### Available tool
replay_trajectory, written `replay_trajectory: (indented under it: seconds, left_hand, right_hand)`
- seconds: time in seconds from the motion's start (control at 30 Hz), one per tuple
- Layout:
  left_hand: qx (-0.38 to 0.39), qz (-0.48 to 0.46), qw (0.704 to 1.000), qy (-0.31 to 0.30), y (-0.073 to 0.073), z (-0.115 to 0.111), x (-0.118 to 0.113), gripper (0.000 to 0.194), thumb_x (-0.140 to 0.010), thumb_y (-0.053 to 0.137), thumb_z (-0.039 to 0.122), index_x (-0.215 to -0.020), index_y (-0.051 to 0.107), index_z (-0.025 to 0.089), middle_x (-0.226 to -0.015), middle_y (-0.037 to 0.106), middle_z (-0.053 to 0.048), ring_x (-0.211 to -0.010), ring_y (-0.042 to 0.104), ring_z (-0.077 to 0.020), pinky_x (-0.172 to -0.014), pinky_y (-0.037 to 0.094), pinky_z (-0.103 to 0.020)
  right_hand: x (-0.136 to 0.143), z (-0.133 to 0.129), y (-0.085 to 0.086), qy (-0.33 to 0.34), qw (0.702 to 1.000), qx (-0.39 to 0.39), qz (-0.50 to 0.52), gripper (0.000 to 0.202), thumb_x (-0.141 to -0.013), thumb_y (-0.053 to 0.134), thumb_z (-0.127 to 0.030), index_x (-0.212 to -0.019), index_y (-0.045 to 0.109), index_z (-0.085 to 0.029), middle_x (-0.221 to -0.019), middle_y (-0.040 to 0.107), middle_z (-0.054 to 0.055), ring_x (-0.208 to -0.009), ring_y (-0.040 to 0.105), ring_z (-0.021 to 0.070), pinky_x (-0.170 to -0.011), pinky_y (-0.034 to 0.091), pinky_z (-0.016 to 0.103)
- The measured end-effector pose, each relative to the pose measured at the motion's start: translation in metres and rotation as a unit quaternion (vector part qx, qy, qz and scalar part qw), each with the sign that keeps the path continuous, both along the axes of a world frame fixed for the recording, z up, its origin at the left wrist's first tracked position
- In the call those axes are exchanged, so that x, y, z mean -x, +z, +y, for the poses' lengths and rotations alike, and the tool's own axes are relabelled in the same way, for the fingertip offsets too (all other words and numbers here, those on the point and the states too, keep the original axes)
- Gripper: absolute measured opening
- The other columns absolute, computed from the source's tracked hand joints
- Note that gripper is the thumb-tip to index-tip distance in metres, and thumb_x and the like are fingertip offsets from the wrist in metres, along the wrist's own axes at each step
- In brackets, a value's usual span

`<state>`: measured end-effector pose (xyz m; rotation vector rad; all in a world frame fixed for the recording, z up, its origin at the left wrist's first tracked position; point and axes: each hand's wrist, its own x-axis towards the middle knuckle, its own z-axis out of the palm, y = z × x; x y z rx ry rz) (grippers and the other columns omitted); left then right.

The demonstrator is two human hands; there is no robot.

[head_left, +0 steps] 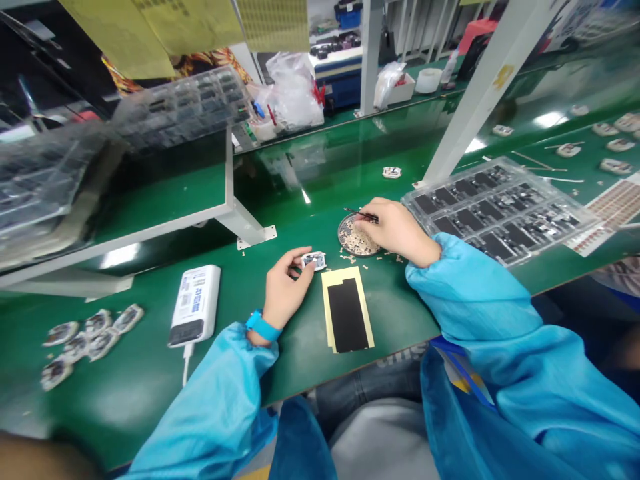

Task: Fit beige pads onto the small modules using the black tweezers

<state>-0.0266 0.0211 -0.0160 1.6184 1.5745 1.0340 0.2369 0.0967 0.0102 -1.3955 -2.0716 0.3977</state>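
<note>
My left hand (290, 283) pinches a small white device housing (313, 261) with electronics inside, held just above the green bench. My right hand (393, 230) is closed on a thin dark tool (361, 214) that looks like tweezers; one end points left. That hand is over a round dish (345, 245) full of tiny beige and dark parts, and its fingertips hide some of them. Several tiny parts (350, 259) lie loose along the dish's near side. Between my hands and closer to me is a yellow sheet (327, 313) bearing a black rectangular pad (347, 317).
A clear tray (500, 207) of dark components sits at right beside a printed label sheet (613, 213). To the left are a white power bank (195, 303) with a cable and several housings (103, 343). A raised shelf (165, 193) and a slanted post (470, 107) flank the bench.
</note>
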Motion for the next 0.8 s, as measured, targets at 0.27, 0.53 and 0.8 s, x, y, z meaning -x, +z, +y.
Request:
replay_trajectory:
  seconds: [0.27,0.53,0.8]
  left_hand:
    - [-0.064,0.089,0.992,0.058,0.000,0.109,0.009,0.064,-0.085,0.069,0.045,-0.136,0.060,0.008,-0.127,0.064,-0.018,-0.118,0.060,-0.0271,-0.106,0.043,-0.040]
    - [-0.115,0.238,0.953,-0.145,-0.001,0.181,-0.092,0.051,-0.089,0.063,0.042,-0.132,0.062,0.015,-0.128,0.062,-0.013,-0.122,0.054,-0.0260,-0.110,0.036,-0.038]
    - [-0.006,0.365,0.924,-0.110,-0.007,0.245,-0.203,0.091,-0.074,0.062,0.077,-0.127,0.053,0.003,-0.130,0.053,-0.030,-0.124,0.045,-0.0478,-0.098,0.039,-0.055]
  right_hand:
    - [0.015,-0.003,0.002,0.057,0.989,-0.026,0.137,0.040,-0.100,0.052,-0.042,-0.080,0.070,-0.012,-0.080,0.061,0.004,-0.075,0.055,0.0110,-0.073,0.040,0.026]
    - [0.022,-0.015,0.012,0.045,0.973,-0.001,0.226,0.060,-0.102,0.044,-0.053,-0.062,0.059,-0.012,-0.061,0.053,0.002,-0.060,0.046,0.0077,-0.062,0.032,0.027]
    - [0.019,-0.011,0.009,0.024,0.957,0.013,0.290,0.062,-0.102,0.042,-0.058,-0.060,0.048,-0.013,-0.056,0.046,0.000,-0.054,0.041,0.0069,-0.058,0.029,0.027]
